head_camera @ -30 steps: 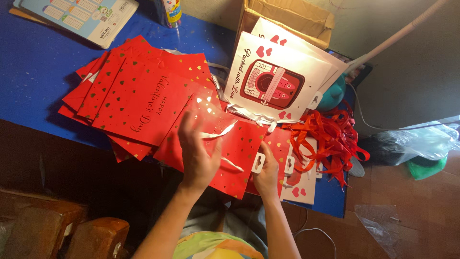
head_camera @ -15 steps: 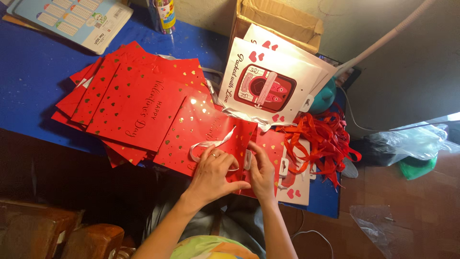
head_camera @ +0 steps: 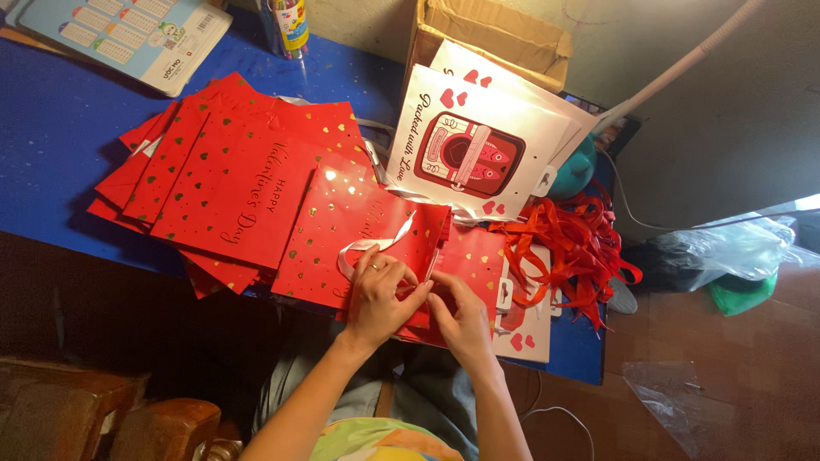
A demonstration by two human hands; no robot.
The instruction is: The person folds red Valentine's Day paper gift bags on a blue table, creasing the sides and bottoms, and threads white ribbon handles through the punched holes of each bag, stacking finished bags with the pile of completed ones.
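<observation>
Head view, left hand [head_camera: 382, 294] and right hand [head_camera: 461, 318] — fingers curled shut, pinching red gift bag [head_camera: 359, 235], white ribbon [head_camera: 369, 247] beside.

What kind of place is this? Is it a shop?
Probably a home worktable for making gift bags, not a shop. A blue table holds stacked red bags, loose red ribbons and a cardboard box, and both hands fit a white ribbon.

From my remote view, the left hand [head_camera: 382, 294] and right hand [head_camera: 461, 318] cover the near edge of the red gift bag [head_camera: 359, 235], fingertip contact unresolvable; the chart [head_camera: 120, 34] and cardboard box [head_camera: 495, 34] are cut off by the top edge.
</observation>
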